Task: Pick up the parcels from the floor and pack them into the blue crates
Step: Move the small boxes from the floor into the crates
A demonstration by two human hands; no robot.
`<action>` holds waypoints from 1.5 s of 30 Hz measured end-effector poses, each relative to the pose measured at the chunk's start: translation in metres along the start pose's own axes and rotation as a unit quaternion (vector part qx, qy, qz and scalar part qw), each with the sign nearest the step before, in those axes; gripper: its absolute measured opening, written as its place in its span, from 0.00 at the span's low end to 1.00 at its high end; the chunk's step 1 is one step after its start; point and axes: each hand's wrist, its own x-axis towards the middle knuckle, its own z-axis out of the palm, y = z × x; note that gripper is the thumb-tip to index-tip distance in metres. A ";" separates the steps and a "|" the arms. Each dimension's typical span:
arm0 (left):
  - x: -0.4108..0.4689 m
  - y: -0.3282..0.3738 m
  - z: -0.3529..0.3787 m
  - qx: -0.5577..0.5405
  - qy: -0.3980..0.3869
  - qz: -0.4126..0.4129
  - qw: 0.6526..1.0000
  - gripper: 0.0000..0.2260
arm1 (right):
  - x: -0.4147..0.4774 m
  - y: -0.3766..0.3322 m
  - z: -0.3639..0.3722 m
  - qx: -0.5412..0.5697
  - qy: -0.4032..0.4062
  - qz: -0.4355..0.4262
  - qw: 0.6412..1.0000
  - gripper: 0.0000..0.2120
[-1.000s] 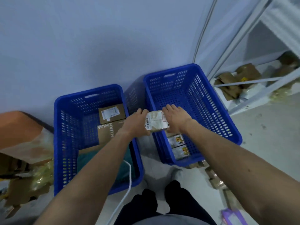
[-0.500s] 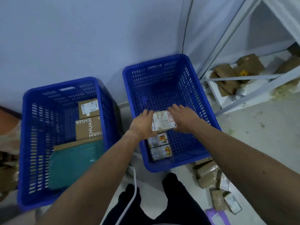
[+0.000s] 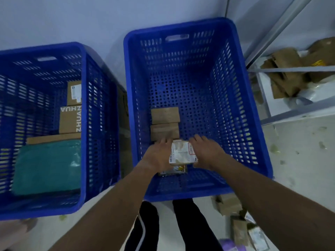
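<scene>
A small parcel with a white shipping label (image 3: 182, 151) is held between both hands low inside the right blue crate (image 3: 241, 98). My left hand (image 3: 158, 155) grips its left edge and my right hand (image 3: 205, 151) grips its right edge. Just beyond it on the crate floor lie two brown cardboard parcels (image 3: 165, 123) in a row. Another parcel with a yellow mark (image 3: 175, 170) lies under the held one, partly hidden. More small parcels (image 3: 235, 220) lie on the floor at the lower right.
The left blue crate (image 3: 94, 124) holds a teal mailer bag (image 3: 48, 165) and brown boxes (image 3: 71, 115). A metal shelf frame (image 3: 290, 69) with crumpled cardboard stands at the right. My dark trouser legs (image 3: 163, 225) are below, close to the right crate's near wall.
Both hands have carried the labelled parcel from above the crate's near rim down into the right crate, close to the parcels on its floor. The view has moved closer over the crates.
</scene>
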 end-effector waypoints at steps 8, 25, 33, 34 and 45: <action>0.034 -0.013 0.059 0.101 -0.080 -0.058 0.990 0.37 | 0.054 -0.020 0.070 0.018 -0.053 0.009 0.998 0.39; 0.032 -0.017 0.100 0.143 -0.145 -0.083 0.976 0.38 | 0.067 -0.046 0.106 0.047 -0.107 0.018 0.993 0.36; 0.013 -0.013 0.070 0.078 -0.117 -0.057 0.988 0.33 | 0.042 -0.044 0.081 0.051 -0.122 0.054 0.990 0.38; 0.008 -0.012 0.064 0.055 -0.109 -0.059 0.991 0.33 | 0.037 -0.043 0.074 0.047 -0.126 0.057 0.989 0.37; -0.087 0.021 -0.034 0.006 -0.016 -0.062 0.998 0.25 | -0.066 -0.052 -0.007 0.103 -0.097 0.106 0.984 0.23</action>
